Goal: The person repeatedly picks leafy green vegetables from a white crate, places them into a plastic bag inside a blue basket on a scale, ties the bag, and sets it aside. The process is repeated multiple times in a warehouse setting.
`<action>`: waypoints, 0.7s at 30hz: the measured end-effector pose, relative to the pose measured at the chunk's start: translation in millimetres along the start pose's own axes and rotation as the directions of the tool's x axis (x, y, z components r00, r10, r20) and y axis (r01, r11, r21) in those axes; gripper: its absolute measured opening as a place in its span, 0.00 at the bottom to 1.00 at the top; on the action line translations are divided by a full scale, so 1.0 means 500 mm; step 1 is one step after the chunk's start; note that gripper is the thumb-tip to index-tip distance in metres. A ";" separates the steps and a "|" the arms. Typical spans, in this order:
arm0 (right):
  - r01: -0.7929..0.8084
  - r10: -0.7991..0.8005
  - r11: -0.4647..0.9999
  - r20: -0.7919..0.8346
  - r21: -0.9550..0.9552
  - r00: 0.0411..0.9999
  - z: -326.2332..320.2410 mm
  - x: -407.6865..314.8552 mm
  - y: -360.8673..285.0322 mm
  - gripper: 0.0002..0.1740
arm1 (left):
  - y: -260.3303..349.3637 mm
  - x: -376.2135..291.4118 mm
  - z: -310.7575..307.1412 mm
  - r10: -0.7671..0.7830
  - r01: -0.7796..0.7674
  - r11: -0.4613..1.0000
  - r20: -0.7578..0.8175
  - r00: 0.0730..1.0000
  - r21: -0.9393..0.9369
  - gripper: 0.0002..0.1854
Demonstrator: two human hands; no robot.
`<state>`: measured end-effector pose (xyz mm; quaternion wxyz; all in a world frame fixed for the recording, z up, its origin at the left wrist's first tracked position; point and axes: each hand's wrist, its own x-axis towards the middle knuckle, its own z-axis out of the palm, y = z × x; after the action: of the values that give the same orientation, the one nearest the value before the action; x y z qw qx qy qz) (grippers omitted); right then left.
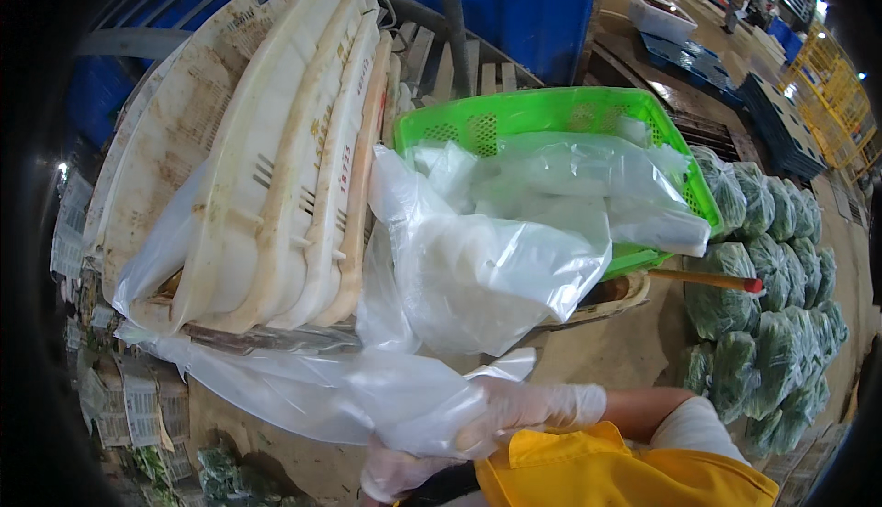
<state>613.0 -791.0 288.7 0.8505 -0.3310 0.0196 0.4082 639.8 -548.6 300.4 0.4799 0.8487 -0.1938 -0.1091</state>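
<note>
Both hands wear thin, clear gloves and grip a translucent plastic bag [413,397] low in the view. My right hand [499,410] is closed on the bag's gathered edge, and my left hand [400,466] holds its lower edge just below. The bag stretches left along the foot of a leaning row of dirty white plastic crates [275,231]. Farther forward, a green plastic basket [551,104] holds many clear bags [579,162], and a large loose bag [482,266] spills over its near side.
Stacked bags of green vegetables [765,328] stand on the right. A wooden handle with a red tip [710,280] juts out beneath the basket. Blue pallets [689,59], a white tub [661,16] and a distant person [737,4] are at the upper right. Crates [138,397] lie lower left.
</note>
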 end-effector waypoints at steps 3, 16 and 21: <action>0.101 -0.102 0.995 -0.020 -0.026 0.995 -0.013 0.006 -0.022 0.35 | 0.001 0.021 0.045 -0.181 0.180 0.971 0.011 0.983 -0.158 0.24; 0.090 -0.105 0.932 -0.025 -0.351 0.994 -0.029 -0.023 -0.050 0.21 | -0.015 0.058 0.112 -0.134 0.089 0.962 -0.161 0.978 -0.259 0.12; 0.295 -0.293 0.953 0.033 -0.069 0.955 0.015 -0.041 -0.054 0.20 | -0.010 0.077 0.115 -0.112 0.087 0.970 -0.103 0.988 -0.226 0.12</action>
<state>616.7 -812.8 315.6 0.8893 -0.3565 -0.0543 0.2812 654.2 -607.1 266.5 0.5754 0.8037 -0.1097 -0.1047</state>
